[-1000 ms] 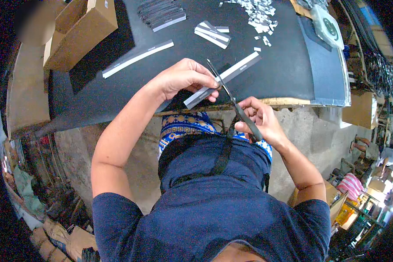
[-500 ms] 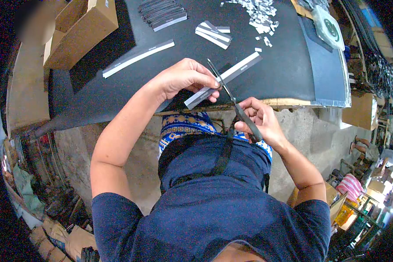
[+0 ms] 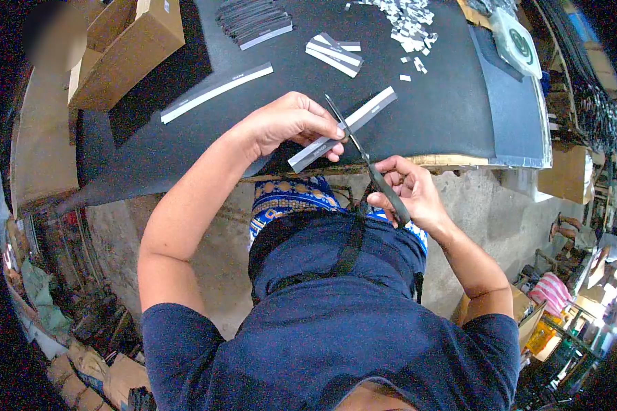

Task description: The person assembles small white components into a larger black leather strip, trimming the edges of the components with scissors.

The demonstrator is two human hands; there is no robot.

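Grey and white was the strip (image 3: 375, 108), which the left hand (image 3: 295, 123) pinched between thumb and fingers, over the near part of the black desk (image 3: 445, 127). The right hand (image 3: 418, 195) was curled around the black scissors (image 3: 367, 162), and these reached across the strip, just beside the left hand. Farther out, another strip (image 3: 216, 93) lay to the left, and some shorter strips (image 3: 334, 56) lay near a stack of strips (image 3: 253, 26). Many small pieces (image 3: 413, 31) were scattered to the right, and a cardboard box (image 3: 127, 72) stood at the far left.
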